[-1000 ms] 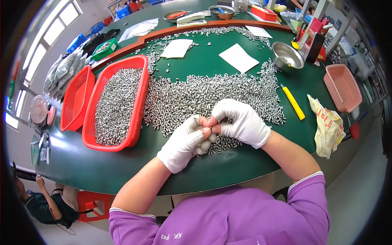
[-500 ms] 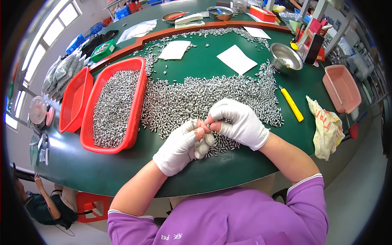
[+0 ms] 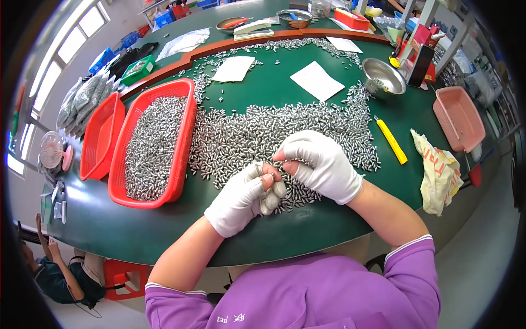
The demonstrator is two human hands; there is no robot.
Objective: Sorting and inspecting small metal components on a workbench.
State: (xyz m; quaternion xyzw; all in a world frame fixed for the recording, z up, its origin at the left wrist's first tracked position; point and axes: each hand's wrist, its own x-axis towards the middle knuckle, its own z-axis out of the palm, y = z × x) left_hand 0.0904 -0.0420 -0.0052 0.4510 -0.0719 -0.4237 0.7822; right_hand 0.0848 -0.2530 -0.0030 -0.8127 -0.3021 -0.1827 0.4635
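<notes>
My left hand [image 3: 241,196], in a white glove with bare thumb and fingertips, is closed in a pinch on a small silvery metal part [image 3: 273,175]. Its other fingers curl underneath. Just to its right, my right hand [image 3: 323,166], gloved likewise, holds its bare forefinger and thumb slightly apart, pointing toward the left fingertips. Nothing clearly shows between them, and its remaining fingers are folded and partly hidden. Below and beyond both hands spreads a wide pile of small metal parts [image 3: 235,137]. A red basket [image 3: 189,118] full of such parts stands at the left.
An emptier red basket [image 3: 101,137] stands farther left. On the green table [image 3: 263,241] lie white paper sheets [image 3: 316,80], a yellow cutter [image 3: 392,141] and a crumpled plastic bag [image 3: 440,178]. A metal bowl [image 3: 384,77] and pink basket [image 3: 460,118] are at the right.
My right fingertips have moved slightly up and away from the left ones, and its thumb and forefinger look more parted. At the lower left, another person's arm has risen.
</notes>
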